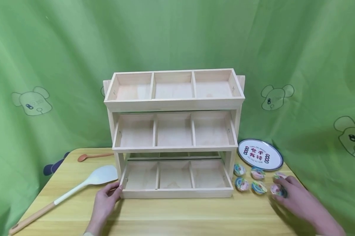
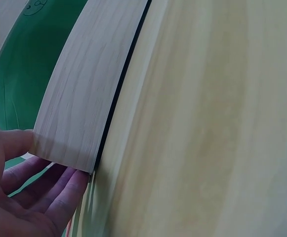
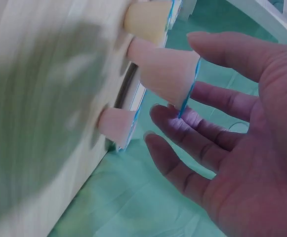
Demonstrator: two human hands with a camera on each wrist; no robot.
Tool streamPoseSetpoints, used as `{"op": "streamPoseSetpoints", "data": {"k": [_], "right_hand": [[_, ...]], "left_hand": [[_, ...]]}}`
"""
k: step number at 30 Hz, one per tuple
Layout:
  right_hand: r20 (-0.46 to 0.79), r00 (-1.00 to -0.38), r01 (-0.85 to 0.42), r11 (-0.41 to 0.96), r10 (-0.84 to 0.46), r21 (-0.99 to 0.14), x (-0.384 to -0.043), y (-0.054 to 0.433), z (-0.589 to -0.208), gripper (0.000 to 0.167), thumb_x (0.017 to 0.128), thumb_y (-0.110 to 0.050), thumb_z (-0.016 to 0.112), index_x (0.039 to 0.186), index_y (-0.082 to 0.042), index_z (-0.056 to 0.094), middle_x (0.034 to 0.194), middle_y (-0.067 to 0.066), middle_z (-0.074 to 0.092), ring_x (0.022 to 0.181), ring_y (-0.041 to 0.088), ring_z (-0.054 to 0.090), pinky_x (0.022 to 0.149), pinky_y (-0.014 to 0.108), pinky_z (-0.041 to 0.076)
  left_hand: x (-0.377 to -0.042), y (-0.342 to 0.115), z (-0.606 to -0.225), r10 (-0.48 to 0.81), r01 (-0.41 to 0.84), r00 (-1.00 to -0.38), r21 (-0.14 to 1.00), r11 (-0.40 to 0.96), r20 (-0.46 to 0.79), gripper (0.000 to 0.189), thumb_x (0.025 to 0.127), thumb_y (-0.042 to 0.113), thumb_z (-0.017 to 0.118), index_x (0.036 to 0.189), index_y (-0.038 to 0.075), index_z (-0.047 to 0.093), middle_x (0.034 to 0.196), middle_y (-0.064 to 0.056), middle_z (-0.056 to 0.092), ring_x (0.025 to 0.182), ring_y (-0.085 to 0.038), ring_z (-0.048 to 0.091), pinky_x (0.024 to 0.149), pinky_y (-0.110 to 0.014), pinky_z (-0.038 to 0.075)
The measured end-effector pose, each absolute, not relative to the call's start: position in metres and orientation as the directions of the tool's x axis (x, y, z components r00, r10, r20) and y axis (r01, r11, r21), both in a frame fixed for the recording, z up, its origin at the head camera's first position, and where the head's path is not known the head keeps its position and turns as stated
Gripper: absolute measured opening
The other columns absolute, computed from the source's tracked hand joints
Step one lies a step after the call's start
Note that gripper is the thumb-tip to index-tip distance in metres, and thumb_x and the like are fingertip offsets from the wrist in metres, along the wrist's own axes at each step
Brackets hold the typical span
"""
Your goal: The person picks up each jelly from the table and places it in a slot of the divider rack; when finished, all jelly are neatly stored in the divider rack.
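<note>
A three-tier wooden rack (image 1: 174,105) stands mid-table, each tray divided into three compartments. My left hand (image 1: 105,199) holds the left end of its lowest tray (image 1: 177,194). In the left wrist view, the thumb (image 2: 17,143) touches the upper corner and the fingers lie along the board's end. At the right, my right hand (image 1: 298,200) pinches the rim of a small jelly cup (image 3: 168,74) between thumb and fingers. The cup's base looks slightly off the table. Another jelly cup (image 3: 117,127) sits just beyond; several more jelly cups (image 1: 258,187) stand between rack and hand.
An oval plate (image 1: 260,154) with red writing lies behind the cups. To the left are a white spatula (image 1: 102,175) with a wooden handle and a small reddish-brown spoon (image 1: 83,158). A green curtain (image 1: 177,36) with printed animal heads hangs behind and beside the table.
</note>
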State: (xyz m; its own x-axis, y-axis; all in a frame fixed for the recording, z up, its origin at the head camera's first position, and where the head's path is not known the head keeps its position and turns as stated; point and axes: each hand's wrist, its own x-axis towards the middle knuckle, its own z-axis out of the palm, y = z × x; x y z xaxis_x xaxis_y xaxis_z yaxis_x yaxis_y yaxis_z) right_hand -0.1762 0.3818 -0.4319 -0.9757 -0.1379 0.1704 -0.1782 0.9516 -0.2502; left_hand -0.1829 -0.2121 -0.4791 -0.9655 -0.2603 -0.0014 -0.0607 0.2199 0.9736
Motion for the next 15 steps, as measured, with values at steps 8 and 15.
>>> {"op": "streamPoseSetpoints", "data": {"k": [8,15], "right_hand": [[0.209,-0.961,-0.230,0.941,-0.180,-0.249,-0.176,0.366,-0.425,0.055,0.074,-0.022,0.085,0.114,0.007,0.060,0.116,0.032,0.052,0.100,0.053,0.055,0.085,0.069,0.047],[0.202,-0.955,-0.261,0.940,-0.218,-0.219,-0.171,0.350,-0.413,0.056,0.075,-0.023,0.084,0.117,0.006,0.062,0.112,0.024,0.056,0.093,0.045,0.059,0.079,0.064,0.053]], "left_hand": [[-0.185,-0.214,-0.479,-0.251,-0.066,-0.968,0.972,0.226,-0.007,0.036,0.096,0.008,0.064,0.126,-0.010,0.057,0.119,-0.029,0.062,0.105,-0.031,0.063,0.084,-0.027,0.059],[-0.186,-0.214,-0.479,-0.255,-0.071,-0.967,0.969,0.238,-0.008,0.035,0.096,0.009,0.064,0.125,-0.009,0.059,0.118,-0.027,0.062,0.104,-0.030,0.063,0.083,-0.026,0.059]]}}
